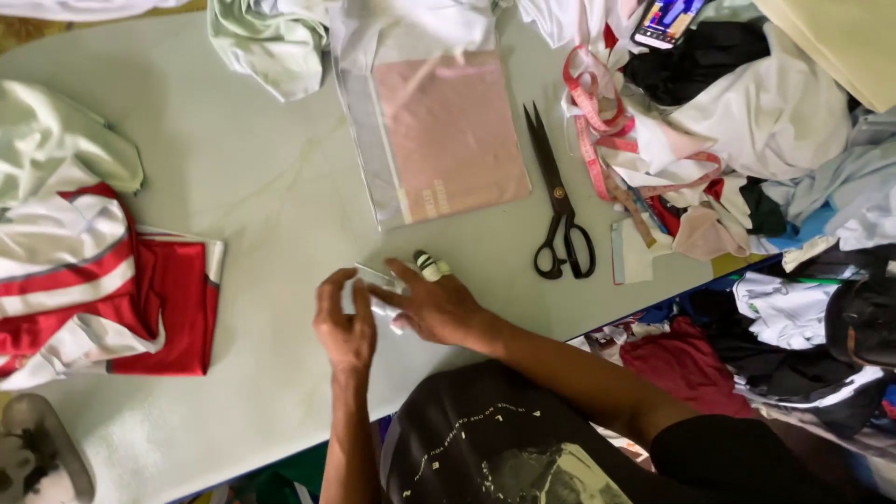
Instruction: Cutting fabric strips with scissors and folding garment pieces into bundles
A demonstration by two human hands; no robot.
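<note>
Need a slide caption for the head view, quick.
Both hands, left hand and right hand, hold a small clear piece near black scissors.

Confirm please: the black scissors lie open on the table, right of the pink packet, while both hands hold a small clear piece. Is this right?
Not quite. The head view shows the scissors shut, not open. They do lie on the table, right of the pink packet, while the left hand and right hand hold a small clear piece.

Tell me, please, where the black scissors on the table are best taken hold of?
Probably by the looped handles: the black scissors lie flat and closed on the pale table, blades pointing away, handles toward the near edge. Come from the near side, by the right hand.
</note>
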